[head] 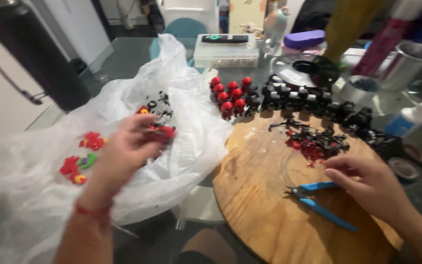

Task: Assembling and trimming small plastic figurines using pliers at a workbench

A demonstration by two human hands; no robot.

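We've got the left hand [125, 146] w/ grip closed on a red part [161, 133] over the plastic bag [35, 146]; right hand [372, 183] curled, holding nothing, beside the blue cutters [321, 205].

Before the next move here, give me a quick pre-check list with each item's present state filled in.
1. Left hand holds a part: it is closed on a red piece over the plastic bag; ok, though blurred.
2. Right hand free: resting on the wooden board, nothing visibly held; ok.
3. Cutters within reach: blue-handled, lying beside the right hand; ok.
4. Cutter jaws shut: cannot tell.
5. Scrap pile clear of the red figures: apart; ok.
6. Bag fully on the table: its near edge hangs over; not ok.
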